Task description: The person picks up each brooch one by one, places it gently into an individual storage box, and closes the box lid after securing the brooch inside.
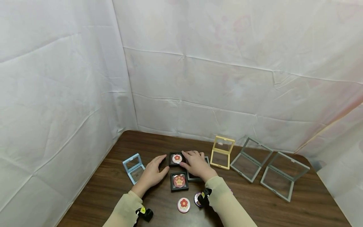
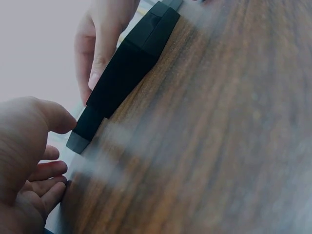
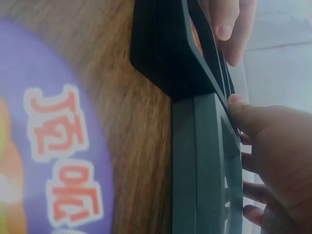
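A small black display frame (image 1: pixel 171 164) holding a badge with a red flower (image 1: pixel 177 158) lies flat between the two hands. My right hand (image 1: pixel 198 164) grips its right side, thumb near the front corner and forefinger near the back. To its left is my left hand (image 1: pixel 153 172), thumb and fingers spread apart and curved, just short of the frame. In front lies another black frame (image 1: pixel 179 189) with a star badge (image 1: pixel 179 181). A grey frame (image 3: pixel 207 170) is under the right hand, which partly hides it in the head view.
An open blue frame (image 1: pixel 133 167) stands at left. Toward the right stand an open yellow frame (image 1: pixel 221 152) and two open grey frames (image 1: pixel 251 180) (image 1: pixel 289 198). A loose flower badge (image 1: pixel 183 205) and a purple-rimmed badge (image 1: pixel 197 200) lie near the front. White cloth (image 1: pixel 227 94) hangs behind the table.
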A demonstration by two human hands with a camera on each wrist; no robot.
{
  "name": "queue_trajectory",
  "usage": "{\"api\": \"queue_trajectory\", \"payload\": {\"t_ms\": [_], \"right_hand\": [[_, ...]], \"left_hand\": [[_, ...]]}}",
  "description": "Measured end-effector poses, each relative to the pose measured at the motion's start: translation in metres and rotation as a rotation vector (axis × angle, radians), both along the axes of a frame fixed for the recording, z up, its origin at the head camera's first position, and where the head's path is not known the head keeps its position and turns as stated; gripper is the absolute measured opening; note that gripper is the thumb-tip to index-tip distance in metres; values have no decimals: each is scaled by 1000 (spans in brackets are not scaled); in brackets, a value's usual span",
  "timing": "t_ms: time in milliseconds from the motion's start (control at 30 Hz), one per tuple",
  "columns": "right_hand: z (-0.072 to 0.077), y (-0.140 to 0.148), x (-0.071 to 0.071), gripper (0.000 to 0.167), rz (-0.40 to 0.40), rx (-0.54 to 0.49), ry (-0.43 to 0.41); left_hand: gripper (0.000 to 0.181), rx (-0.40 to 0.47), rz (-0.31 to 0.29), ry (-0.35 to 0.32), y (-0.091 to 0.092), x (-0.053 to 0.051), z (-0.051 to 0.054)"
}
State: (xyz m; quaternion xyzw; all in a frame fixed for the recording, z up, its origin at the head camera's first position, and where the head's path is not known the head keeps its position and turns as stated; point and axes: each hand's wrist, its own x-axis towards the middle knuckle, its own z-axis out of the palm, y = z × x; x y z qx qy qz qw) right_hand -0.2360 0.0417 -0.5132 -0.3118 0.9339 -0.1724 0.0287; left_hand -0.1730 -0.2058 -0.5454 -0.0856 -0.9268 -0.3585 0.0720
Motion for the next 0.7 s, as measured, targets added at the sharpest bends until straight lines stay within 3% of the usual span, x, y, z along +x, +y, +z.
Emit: {"api": "queue_trajectory", "payload": {"t_ms": [200, 367, 700], "right_hand": [[2, 3, -1, 62, -9, -14, -13], [2, 3, -3, 61, -11, -25, -11], [4, 5, -9, 56, -4, -1, -10]], "left_hand": [[57, 14, 2, 11, 1, 0, 1], [52, 39, 3, 64, -1, -1, 4], [49, -37, -38, 227, -25, 9, 30]]}}
